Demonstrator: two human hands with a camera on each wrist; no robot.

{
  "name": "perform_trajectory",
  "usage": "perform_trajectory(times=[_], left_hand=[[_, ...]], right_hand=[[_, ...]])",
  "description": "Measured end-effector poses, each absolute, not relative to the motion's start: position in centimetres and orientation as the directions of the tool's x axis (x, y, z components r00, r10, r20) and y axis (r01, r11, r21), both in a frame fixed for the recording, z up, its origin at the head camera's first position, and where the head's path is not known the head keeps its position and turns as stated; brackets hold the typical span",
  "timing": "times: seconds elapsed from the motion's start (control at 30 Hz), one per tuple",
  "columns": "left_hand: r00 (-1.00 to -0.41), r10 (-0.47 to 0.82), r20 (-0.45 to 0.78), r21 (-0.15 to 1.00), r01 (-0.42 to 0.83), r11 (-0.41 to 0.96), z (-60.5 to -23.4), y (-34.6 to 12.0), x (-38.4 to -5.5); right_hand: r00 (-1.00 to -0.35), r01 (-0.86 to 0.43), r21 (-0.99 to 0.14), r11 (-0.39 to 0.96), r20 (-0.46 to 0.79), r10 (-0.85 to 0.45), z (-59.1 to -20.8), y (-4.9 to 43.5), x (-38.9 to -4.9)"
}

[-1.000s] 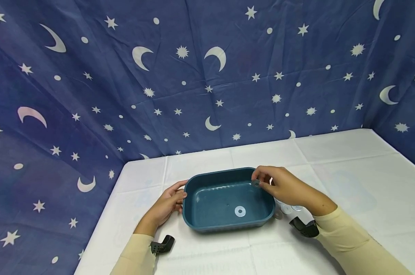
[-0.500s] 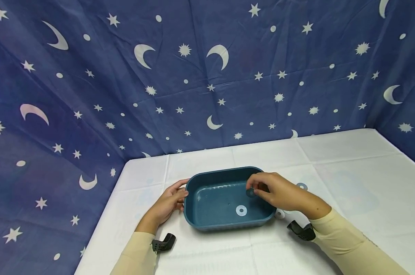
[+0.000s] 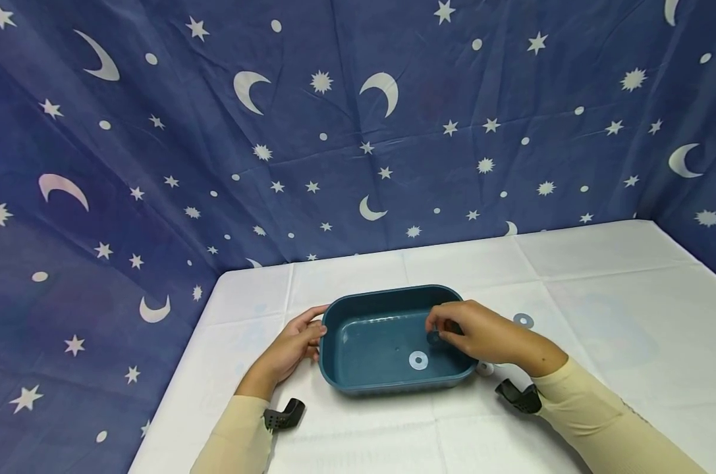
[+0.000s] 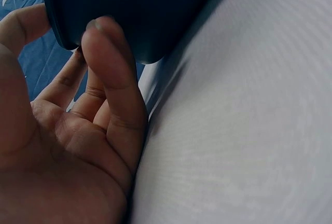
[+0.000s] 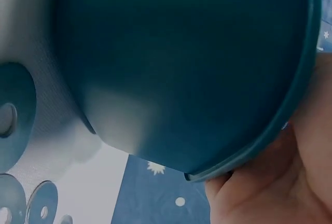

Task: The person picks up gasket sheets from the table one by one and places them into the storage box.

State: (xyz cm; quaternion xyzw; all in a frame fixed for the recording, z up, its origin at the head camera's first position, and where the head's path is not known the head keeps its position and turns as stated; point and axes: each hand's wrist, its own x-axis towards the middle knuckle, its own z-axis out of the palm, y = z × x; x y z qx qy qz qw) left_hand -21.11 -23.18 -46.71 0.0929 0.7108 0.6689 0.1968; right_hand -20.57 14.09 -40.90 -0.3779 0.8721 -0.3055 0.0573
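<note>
A blue-green plastic basin (image 3: 363,359) stands on the white cloth. My left hand (image 3: 289,345) holds its left end, with the thumb at the rim and the other fingers along the outer wall. My right hand (image 3: 479,332) reaches over the basin's right end and pinches a flat metal washer (image 3: 433,338) inside it, close to the floor; whether it touches the floor I cannot tell. Another washer (image 3: 413,360) lies flat on the basin floor. From the right wrist view the held washer is hidden behind the basin wall.
Beyond the basin's right end, washers lie on the table, one large washer (image 5: 26,115) and smaller ones such as this washer (image 5: 48,198). In the head view my right hand partly covers them. A dark blue star-and-moon curtain (image 3: 334,131) hangs behind the table.
My right hand has moved from above the basin's far right rim inward and down, carrying the pinched washer closer to the floor. My left hand keeps its hold on the basin.
</note>
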Motion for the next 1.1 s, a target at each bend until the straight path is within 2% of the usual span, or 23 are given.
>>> perform_trajectory(times=[0.33, 0.47, 0.67, 1.1], left_hand=[[-0.908, 0.39, -0.154, 0.988, -0.131, 0.084, -46.7, -23.1, -21.0], [-0.907, 0.393, -0.148, 0.989, -0.125, 0.085, -46.8, -23.2, -21.0], [-0.909, 0.39, -0.145, 0.989, -0.119, 0.089, -46.9, -23.4, -21.2], [-0.911, 0.383, -0.153, 0.987, -0.127, 0.094, -46.8, -23.3, -21.2]], right_hand=[[-0.693, -0.663, -0.528, 0.531, 0.163, -0.703, -41.8, 13.4, -20.4], [-0.686, -0.692, -0.468, 0.549, 0.189, -0.703, -42.0, 13.1, -20.2], [-0.707, -0.696, -0.346, 0.629, 0.176, -0.685, -42.0, 12.7, -19.8], [-0.741, -0.668, -0.24, 0.704, 0.136, -0.657, -41.8, 12.0, -19.4]])
